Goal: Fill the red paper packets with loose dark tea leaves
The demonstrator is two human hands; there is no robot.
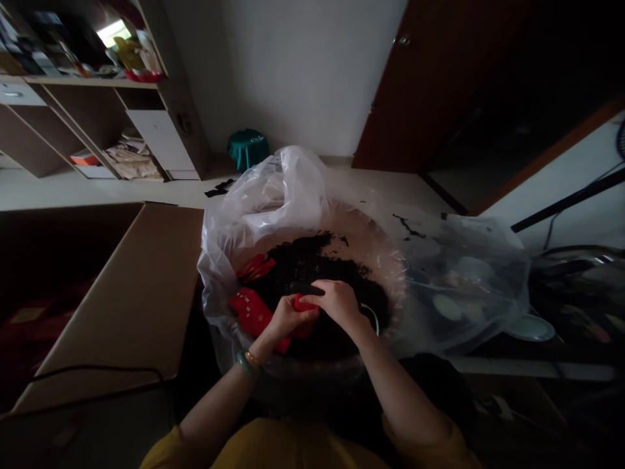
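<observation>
A large clear plastic bag (273,195) lines a round basin and holds a heap of dark loose material (312,260). Red packets (251,309) lie on the left side of the heap, another red one (256,266) further back. My left hand (288,316) is closed on a small red packet (303,305) over the heap. My right hand (334,299) is closed too, pinching the same packet's top edge right beside the left hand. A green bangle and a gold bracelet sit on my left wrist.
An open cardboard box flap (131,293) stands at the left with a black cable across it. Shelves (97,124) with papers line the far left wall, a green stool (247,146) stands by the wall, and a brown door (430,78) is at the right. Bowls (532,326) sit under plastic at the right.
</observation>
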